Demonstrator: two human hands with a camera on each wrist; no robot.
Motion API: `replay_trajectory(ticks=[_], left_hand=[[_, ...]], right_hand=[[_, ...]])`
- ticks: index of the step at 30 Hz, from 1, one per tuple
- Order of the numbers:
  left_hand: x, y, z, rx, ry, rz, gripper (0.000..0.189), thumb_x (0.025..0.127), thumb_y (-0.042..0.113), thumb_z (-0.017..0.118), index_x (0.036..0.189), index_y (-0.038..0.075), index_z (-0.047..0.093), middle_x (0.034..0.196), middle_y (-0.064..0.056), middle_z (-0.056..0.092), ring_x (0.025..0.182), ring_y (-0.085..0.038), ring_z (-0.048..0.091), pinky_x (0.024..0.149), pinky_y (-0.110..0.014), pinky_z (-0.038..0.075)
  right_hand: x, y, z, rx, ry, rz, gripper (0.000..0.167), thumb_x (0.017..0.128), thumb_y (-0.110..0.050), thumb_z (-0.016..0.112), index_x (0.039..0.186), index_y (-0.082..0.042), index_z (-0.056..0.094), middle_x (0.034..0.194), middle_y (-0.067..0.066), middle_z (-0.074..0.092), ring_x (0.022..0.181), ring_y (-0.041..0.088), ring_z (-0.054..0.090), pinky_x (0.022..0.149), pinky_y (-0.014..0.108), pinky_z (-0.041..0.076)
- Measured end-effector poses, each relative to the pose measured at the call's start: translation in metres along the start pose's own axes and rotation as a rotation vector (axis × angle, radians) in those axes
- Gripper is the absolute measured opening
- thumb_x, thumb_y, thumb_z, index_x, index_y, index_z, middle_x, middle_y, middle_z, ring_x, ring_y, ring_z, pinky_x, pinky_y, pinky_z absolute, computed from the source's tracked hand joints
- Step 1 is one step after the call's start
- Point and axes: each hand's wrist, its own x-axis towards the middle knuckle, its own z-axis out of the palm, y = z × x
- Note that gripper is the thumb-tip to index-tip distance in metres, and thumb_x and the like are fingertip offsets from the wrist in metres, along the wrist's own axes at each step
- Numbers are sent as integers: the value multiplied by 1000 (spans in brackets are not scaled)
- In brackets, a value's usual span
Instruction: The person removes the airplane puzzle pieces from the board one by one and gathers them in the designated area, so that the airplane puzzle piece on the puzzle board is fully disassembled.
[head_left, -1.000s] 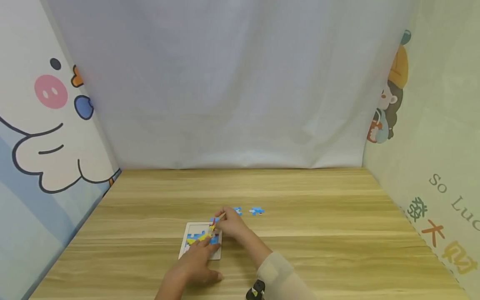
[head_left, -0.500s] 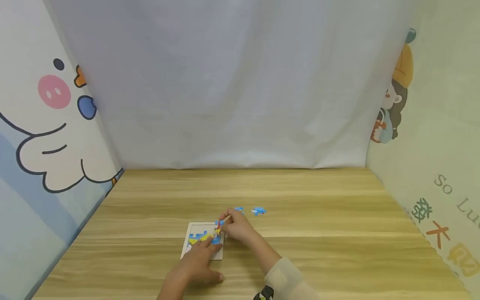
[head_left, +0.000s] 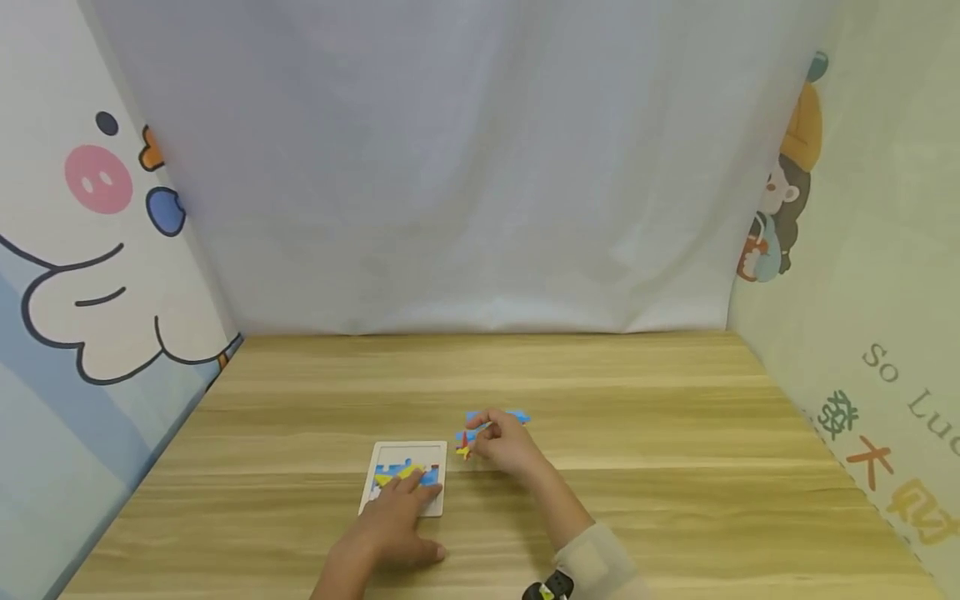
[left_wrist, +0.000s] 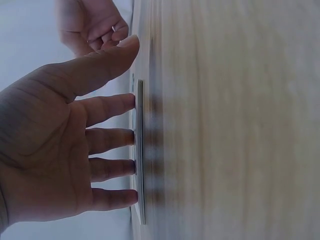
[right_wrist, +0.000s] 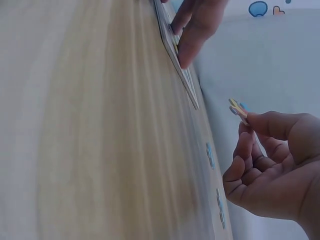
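A puzzle board [head_left: 411, 444] with a pale frame lies flat on the wooden table, partly filled with blue and yellow pieces. My left hand [head_left: 396, 523] rests on its near part, fingers straight and spread; the left wrist view shows the fingertips touching the board, thumb held off to the side. Thumb and finger of my right hand [head_left: 512, 448] pinch a puzzle piece [right_wrist: 237, 108] in blue, yellow and red. It is held above the table, just to the right of the board, with the other fingers curled in.
Two loose blue puzzle pieces [right_wrist: 210, 155] lie on the table beyond the right hand, which partly covers them in the head view. A pale curtain [head_left: 480, 208] closes off the back. Printed panels stand along the left [head_left: 105, 275] and right sides.
My right hand has drawn back from the board's upper right corner, moving right with the piece still pinched. The left hand has kept its place on the board.
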Motion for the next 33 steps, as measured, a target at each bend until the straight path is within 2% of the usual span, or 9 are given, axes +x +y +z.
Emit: replay_trajectory(ticks=[10, 14, 18, 24, 29, 33], left_hand=[[0, -1, 1, -6, 3, -15, 75, 66, 37, 81, 130, 8, 54, 140, -22, 37, 126, -52, 26, 92, -69, 26], [-1, -1, 1, -11, -4, -15, 74, 67, 35, 81, 130, 8, 54, 140, -23, 37, 126, -52, 26, 93, -69, 25], [-1, -2, 1, -2, -10, -7, 74, 66, 36, 81, 129, 7, 54, 139, -23, 37, 126, -52, 27, 93, -68, 26], [1, -4, 0, -2, -9, 2, 74, 66, 35, 81, 129, 7, 54, 139, -24, 37, 125, -52, 27, 93, -68, 26], [1, -5, 0, -7, -12, 6, 74, 67, 35, 81, 129, 7, 54, 140, -24, 37, 126, -52, 26, 93, -68, 25], [-1, -2, -1, -17, -15, 7, 73, 67, 34, 81, 129, 7, 54, 140, -23, 37, 126, -52, 26, 94, -68, 25]], right_hand=[[-6, 5, -21, 21, 71, 20, 22, 81, 3, 60, 102, 3, 61, 75, 7, 56, 68, 17, 52, 63, 29, 47], [-7, 8, -29, 44, 72, 31, 21, 82, 3, 61, 102, 5, 60, 79, 8, 59, 74, 19, 56, 70, 34, 52], [-8, 11, -37, 68, 97, 23, 22, 81, 5, 59, 103, 7, 59, 84, 12, 62, 78, 22, 58, 73, 37, 52], [-8, 14, -49, 57, 152, 45, 23, 81, 4, 60, 105, 5, 60, 85, 13, 63, 80, 26, 58, 69, 36, 49], [-9, 16, -59, 43, 207, 78, 23, 81, 4, 62, 103, 3, 63, 81, 10, 61, 72, 20, 56, 63, 29, 47], [-18, 3, -66, 43, 229, 102, 23, 82, 5, 61, 105, 5, 61, 81, 12, 59, 68, 17, 51, 60, 28, 42]])
